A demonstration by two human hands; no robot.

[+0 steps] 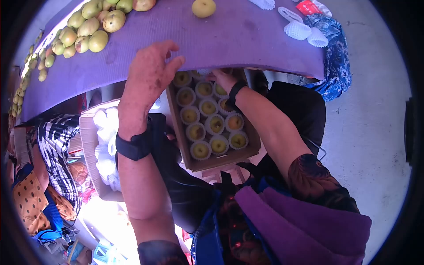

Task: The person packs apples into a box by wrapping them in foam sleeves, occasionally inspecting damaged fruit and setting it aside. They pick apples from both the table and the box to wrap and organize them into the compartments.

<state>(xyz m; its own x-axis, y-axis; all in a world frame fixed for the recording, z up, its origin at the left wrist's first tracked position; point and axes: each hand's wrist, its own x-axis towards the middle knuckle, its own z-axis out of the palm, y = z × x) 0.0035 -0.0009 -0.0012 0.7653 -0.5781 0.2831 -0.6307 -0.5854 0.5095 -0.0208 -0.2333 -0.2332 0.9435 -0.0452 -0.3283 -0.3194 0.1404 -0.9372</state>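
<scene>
My left hand (152, 70) hovers over the front edge of the purple table (176, 31), thumb and fingers apart and nothing between them. My right hand (224, 80) reaches into the far end of a cardboard box (177, 132), just under the table edge. Its fingertips are partly hidden, close to a white foam net, and whether they grip anything is unclear. Several yellow-green fruits (207, 107) stand in rows in the box, each in a white foam net.
Loose fruits (88, 26) are piled at the table's left, and a single fruit (203, 8) lies farther back. Foam nets (297, 30) rest at the right. Another box (90, 145) holds white foam nets. A person in a dotted garment (31, 198) is at the left.
</scene>
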